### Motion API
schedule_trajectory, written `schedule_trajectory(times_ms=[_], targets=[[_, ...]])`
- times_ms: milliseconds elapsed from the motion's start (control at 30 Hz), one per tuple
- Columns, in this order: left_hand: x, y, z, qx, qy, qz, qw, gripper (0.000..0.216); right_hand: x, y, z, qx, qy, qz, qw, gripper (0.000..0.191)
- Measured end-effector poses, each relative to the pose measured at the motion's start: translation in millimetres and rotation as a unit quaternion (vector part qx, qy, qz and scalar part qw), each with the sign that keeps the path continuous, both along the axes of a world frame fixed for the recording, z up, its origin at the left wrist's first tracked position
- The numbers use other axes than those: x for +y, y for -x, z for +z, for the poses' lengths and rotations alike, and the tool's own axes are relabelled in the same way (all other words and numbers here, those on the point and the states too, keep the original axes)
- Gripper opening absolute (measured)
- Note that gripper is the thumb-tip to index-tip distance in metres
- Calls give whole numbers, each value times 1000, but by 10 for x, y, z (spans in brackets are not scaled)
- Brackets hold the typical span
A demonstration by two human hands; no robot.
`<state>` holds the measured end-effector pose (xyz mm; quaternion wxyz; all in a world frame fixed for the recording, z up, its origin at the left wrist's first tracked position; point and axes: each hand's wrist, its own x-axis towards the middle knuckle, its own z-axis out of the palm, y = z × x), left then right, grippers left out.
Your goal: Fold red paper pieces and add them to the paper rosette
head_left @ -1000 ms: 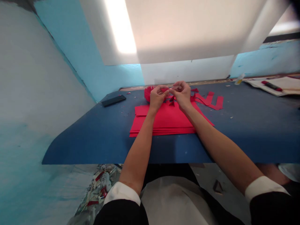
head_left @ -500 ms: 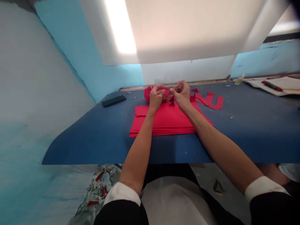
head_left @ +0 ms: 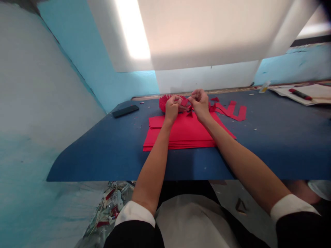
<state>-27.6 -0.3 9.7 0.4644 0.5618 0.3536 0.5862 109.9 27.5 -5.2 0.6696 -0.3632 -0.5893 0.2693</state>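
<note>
Between the thumb and fingers of my left hand (head_left: pixel 172 107) is a small folded red paper piece (head_left: pixel 184 102). My right hand (head_left: pixel 200 104) is closed in a pinch just right of that piece; what its fingertips hold, if anything, is too small to make out. Behind my left hand, partly covered by it, stands a round spiky red paper form (head_left: pixel 162 103). Under both hands lies a stack of red paper sheets (head_left: pixel 191 129). Small folded red triangles (head_left: pixel 189 114) sit at the stack's far edge, some partly behind my right hand.
Red paper strips (head_left: pixel 231 110) lie right of the stack on the blue-covered table (head_left: pixel 103 148). A black phone (head_left: pixel 125 111) is at the left. Far right are a small bottle (head_left: pixel 264 87) and a marker (head_left: pixel 300 94) on papers (head_left: pixel 320 91). Scraps (head_left: pixel 111 206) fill the floor below left.
My right fingertips have shifted slightly, with a small gap now showing between them and the folded piece. My left hand has barely moved and still holds the piece.
</note>
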Motion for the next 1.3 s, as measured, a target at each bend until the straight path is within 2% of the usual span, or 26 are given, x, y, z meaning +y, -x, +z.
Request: schedule_trajectory(times_ms=[133, 267, 433, 533, 700, 867, 967, 1067, 1300], targets=[[32, 4, -16, -5, -15, 13, 1000, 19, -34, 40, -11, -25, 10, 5, 1000, 26], [23, 11, -4, -1, -6, 27, 1000, 21, -178, 77, 26, -137, -8, -47, 989, 27], [-47, -8, 39, 52, -21, 38, 998, 27, -268, 85, 85, -146, -50, -96, 983, 32], [-70, -21, 58, 71, -38, 22, 996, 34, -240, 72, 86, -131, -46, -86, 987, 36], [-82, -36, 57, 129, -64, -47, 988, 39, -166, 40, 51, -104, -48, -78, 990, 45], [-97, -46, 77, 104, -68, -11, 992, 36, -80, 34, -6, -88, -30, -71, 993, 51], [-95, -43, 95, 84, -64, 9, 994, 36, -77, 27, -11, -139, -17, -63, 988, 56], [-98, -36, 98, 84, -62, 13, 994, 42, -136, 13, 25, -195, -36, -63, 978, 60], [-99, -16, 72, 127, -81, -55, 987, 52, -209, -26, 116, -183, -61, -3, 981, 69]])
